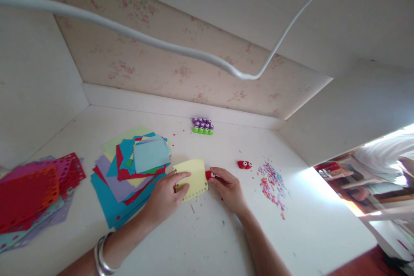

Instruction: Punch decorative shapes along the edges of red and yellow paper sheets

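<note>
A pale yellow sheet of paper (194,177) with small holes along its lower edge lies in front of me. My left hand (168,192) holds it at the left side, thumb and forefinger resting on top. At the paper's right edge, my right hand (228,187) is closed around a small red paper punch (209,175) with a white eye on it. The punch touches the edge of the sheet; my fingers partly hide it. More red eyed punches (245,164) lie to the right of my right hand.
Purple and green eyed punches (202,126) stand in rows near the wall. Coloured paper (152,155) is piled at left, with hole-edged sheets (32,189) farther left. Confetti (271,183) is scattered at right. A white cable (194,55) hangs across the view. A person (381,159) is beyond the table.
</note>
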### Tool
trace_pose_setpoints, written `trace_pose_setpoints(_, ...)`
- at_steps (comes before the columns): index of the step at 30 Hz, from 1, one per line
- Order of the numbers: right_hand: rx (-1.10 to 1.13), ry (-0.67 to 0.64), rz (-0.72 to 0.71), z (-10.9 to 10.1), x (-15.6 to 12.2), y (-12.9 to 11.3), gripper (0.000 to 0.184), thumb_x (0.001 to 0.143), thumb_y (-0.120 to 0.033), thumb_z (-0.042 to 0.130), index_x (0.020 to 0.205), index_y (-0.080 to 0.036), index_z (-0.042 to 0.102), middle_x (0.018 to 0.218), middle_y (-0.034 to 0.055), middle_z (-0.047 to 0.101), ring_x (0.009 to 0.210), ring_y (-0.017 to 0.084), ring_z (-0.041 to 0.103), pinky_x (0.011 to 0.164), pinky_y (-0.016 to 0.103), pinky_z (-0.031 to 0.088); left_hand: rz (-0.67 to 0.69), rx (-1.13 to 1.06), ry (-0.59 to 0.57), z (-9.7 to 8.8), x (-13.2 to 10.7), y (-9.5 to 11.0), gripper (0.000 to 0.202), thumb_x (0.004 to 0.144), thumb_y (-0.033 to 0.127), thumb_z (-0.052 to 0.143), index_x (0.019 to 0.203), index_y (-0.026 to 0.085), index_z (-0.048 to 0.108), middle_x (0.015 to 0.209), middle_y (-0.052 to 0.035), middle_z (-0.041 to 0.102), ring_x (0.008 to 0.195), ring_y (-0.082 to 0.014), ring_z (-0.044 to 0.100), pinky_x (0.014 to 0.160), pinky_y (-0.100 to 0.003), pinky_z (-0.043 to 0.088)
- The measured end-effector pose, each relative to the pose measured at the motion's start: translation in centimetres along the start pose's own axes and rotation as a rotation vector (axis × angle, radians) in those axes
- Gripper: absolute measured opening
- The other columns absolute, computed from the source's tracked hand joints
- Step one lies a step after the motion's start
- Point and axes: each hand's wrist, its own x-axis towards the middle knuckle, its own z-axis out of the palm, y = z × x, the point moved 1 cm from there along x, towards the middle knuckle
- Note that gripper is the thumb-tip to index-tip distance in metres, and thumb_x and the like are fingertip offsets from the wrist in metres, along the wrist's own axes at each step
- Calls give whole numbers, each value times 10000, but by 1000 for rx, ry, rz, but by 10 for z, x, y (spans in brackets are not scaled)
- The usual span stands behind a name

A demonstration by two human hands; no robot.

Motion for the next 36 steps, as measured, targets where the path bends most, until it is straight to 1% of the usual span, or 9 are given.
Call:
trace_pose_setpoints(9,-128,-57,-86,4,-3,-1,193,886,-282,668,1063,-309,739,1105,48,700,1014,221,655,889,369,550,96,94,10,1,-1,1,275,896,244,544,1121,188,691,1073,-65,724,948,-186,697,805,-252,570)
trace_pose_setpoints(15,-162,-123,-106,4,-3,-4,179,891,-309,669,1053,-280,739,1087,50,705,1006,214,647,897,355,535,176,196,-8,8,1,-5,286,869,210,582,1139,210,679,1110,-59,723,1002,-207,691,899,-297,550)
trace_pose_setpoints(18,-155,-139,-93,5,0,-10,161,934,-316,604,1000,-273,745,1052,41,711,972,201,654,869,333,534,194,262,7,11,-1,-8,305,882,216,579,1176,209,659,1143,-79,699,1069,-238,664,952,-350,529)
trace_pose_setpoints(22,-171,-87,-65,5,5,-15,211,969,-295,538,969,-251,744,1015,43,722,945,193,662,851,317,523,215,353,53,12,-6,-3,324,900,259,583,1216,207,633,1297,-132,575,1160,-289,597,970,-418,508)
trace_pose_setpoints(25,-180,-61,-53,6,8,-15,200,961,-299,552,948,-236,742,982,43,726,919,190,665,832,304,518,296,549,140,9,-11,7,316,918,271,571,1224,210,623,1442,-133,444,1235,-311,513,1034,-463,438)
trace_pose_setpoints(27,-204,-37,-44,5,12,-14,212,967,-310,541,948,-226,734,972,45,725,909,186,663,821,293,513,336,699,199,7,-14,13,319,936,278,545,1242,216,612,1482,-128,413,1253,-333,482,1037,-505,408)
trace_pose_setpoints(29,-289,-21,-45,5,18,-15,241,984,-325,508,963,-213,721,971,50,721,905,179,660,808,278,508,349,777,197,6,-16,16,324,951,287,511,1252,220,608,1464,-121,453,1243,-343,484,1002,-525,412)
trace_pose_setpoints(32,-456,-25,-60,4,33,-18,272,1007,-322,459,969,-201,699,954,50,707,903,166,647,800,258,486,352,799,125,8,-17,15,338,953,316,489,1240,192,618,1356,-121,571,1205,-336,514,948,-511,429)
trace_pose_setpoints(36,-587,-76,-65,10,50,-24,276,1001,-323,473,858,-202,675,846,24,654,781,149,613,705,246,439,345,758,74,11,-15,11,339,946,327,492,1226,182,618,1298,-107,624,1227,-296,522,1021,-503,369)
